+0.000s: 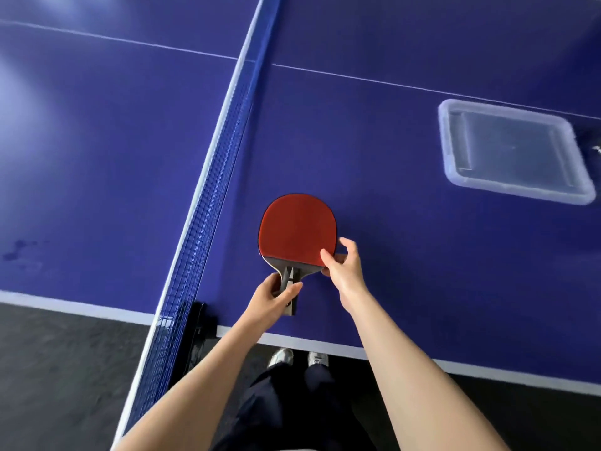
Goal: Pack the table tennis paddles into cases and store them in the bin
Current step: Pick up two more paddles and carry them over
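A table tennis paddle (296, 232) with a red rubber face is held just above the blue table (390, 255), near its front edge. My left hand (274, 299) grips the short wooden handle from below. My right hand (341, 265) pinches the blade's lower right edge between thumb and fingers. A clear plastic bin (514, 151) lies on the table at the far right, apart from both hands, and looks empty. No paddle case shows in this view.
The blue net (224, 164) with its white top band runs from the near left to the far middle, left of the paddle. Its black clamp post (195, 327) sits at the table edge. My legs and shoes (299, 358) stand on dark floor below.
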Demonstrator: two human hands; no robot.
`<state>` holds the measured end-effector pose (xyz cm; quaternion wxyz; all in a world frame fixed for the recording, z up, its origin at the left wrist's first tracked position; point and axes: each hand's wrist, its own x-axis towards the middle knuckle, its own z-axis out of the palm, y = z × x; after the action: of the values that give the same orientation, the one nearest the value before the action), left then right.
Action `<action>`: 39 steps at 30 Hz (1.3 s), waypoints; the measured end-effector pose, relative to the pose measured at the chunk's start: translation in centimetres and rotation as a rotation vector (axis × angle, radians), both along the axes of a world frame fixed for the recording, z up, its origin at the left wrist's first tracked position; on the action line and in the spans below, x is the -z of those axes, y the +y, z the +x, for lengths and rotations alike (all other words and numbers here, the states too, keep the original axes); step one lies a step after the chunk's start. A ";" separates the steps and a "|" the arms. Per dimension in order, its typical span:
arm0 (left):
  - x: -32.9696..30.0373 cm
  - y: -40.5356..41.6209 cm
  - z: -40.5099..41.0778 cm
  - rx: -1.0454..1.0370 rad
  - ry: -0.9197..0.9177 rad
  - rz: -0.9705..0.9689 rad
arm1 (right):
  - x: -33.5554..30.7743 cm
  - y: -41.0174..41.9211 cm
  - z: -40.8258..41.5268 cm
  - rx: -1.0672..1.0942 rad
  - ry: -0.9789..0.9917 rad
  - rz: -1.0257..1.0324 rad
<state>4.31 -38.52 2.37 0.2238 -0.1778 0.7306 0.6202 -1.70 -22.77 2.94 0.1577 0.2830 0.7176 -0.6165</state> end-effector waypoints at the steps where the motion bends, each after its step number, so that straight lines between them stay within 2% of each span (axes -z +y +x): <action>1: 0.1 -0.1 -0.4 -0.002 -0.010 -0.004 | 0.2 -0.1 -0.5 -0.011 -0.004 0.005; 8: 0.6 -0.3 -1.4 -0.001 -0.090 -0.056 | 1.8 -0.7 -1.6 -0.024 -0.040 0.025; 13: 1.0 0.2 -1.0 -0.053 -0.091 -0.266 | 1.8 -0.7 -1.5 -0.055 -0.013 0.100; 18: 1.1 1.0 -0.5 -0.124 -0.089 -0.375 | 1.4 -1.1 -1.4 -0.068 0.000 0.225; 26: 0.3 2.3 -0.1 -0.202 -0.068 -0.474 | 1.2 -0.9 -0.1 -0.071 -0.026 0.117; 29: 0.2 2.4 -0.1 -0.190 -0.070 -0.507 | 1.0 -0.6 0.8 -0.089 -0.033 0.100; 35: -0.5 1.9 0.0 -0.084 -0.074 -0.581 | 0.2 0.9 2.2 -0.180 -0.004 0.204; 39: -1.7 0.6 0.0 0.059 0.094 -0.830 | -1.0 3.0 3.0 -0.252 0.058 0.360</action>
<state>4.26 -37.94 4.07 0.1174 -0.2032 0.9327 0.2740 1.26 -19.74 3.89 0.1596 0.1967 0.8502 -0.4616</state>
